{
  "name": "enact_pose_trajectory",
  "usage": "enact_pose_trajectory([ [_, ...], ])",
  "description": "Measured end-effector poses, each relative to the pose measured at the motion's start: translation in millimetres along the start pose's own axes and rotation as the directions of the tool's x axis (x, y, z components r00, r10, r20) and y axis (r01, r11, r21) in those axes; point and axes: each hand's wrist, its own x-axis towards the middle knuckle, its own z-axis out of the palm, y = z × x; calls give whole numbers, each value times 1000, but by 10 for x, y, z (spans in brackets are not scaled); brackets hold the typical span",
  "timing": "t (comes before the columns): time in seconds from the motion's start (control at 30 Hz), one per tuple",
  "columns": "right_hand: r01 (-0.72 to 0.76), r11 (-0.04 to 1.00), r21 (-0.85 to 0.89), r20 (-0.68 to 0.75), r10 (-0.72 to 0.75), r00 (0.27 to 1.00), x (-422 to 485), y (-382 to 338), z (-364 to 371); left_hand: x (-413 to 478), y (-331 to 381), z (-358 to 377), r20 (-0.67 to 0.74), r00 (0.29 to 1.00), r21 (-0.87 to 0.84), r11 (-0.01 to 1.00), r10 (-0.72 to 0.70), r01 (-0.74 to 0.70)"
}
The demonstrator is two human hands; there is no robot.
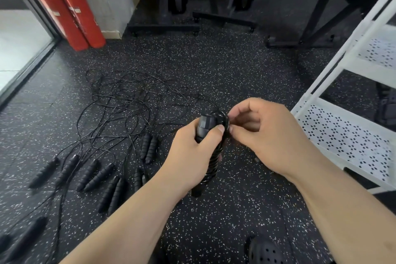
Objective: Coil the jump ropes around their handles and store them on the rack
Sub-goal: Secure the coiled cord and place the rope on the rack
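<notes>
The left hand (192,154) is gripping a pair of black handles (203,127) upright, its fingers curling round them and the thumb pressing near the top. The right hand (270,135) is pinching the rope (225,121) between thumb and fingertips right at the handles' upper end, and glossy coils are already wrapping the lower part below the left hand. Both hands are hovering above the speckled floor (235,70). To the left, loose jump ropes (128,100) are lying in a tangle, while the white rack (347,135) is standing just to the right.
</notes>
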Motion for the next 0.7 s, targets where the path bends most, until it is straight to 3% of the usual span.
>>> enact_pose_trajectory([
  [0.1, 7, 999, -33, -141, -12, 990, -16, 6, 68, 0, 3, 40, -26, 999, 25, 999, 28, -27],
  [0.2, -16, 999, 52, -213, 26, 977, 6, 23, 136, -6, 34, 72, -60, 998, -72, 997, 7, -11],
  [0.37, -95, 917, 388, -92, 142, 986, 26, 27, 215, 26, 137, 42, -130, 974, -319, 938, -186, 136],
  [0.4, -100, 855, 510, -50, 146, 988, 15, 7, 221, 27, 164, 28, -114, 967, -368, 914, -228, 172],
  [0.47, -162, 632, 758, 82, 155, 985, -19, -54, 227, 35, 175, 13, -78, 957, -411, 883, -281, 226],
  [0.53, -249, 422, 872, 208, 141, 968, -59, -123, 234, 46, 151, -1, -92, 953, -367, 899, -289, 237],
  [0.57, -284, 405, 869, 248, 140, 959, -89, -154, 246, 51, 142, -12, -120, 952, -337, 913, -281, 228],
  [0.6, -302, 459, 836, 264, 147, 953, -133, -188, 262, 68, 129, -24, -152, 952, -289, 933, -266, 215],
  [0.7, -210, 800, 562, 190, 122, 974, -321, -284, 334, 110, 91, -48, -225, 960, -72, 986, -165, 152],
])
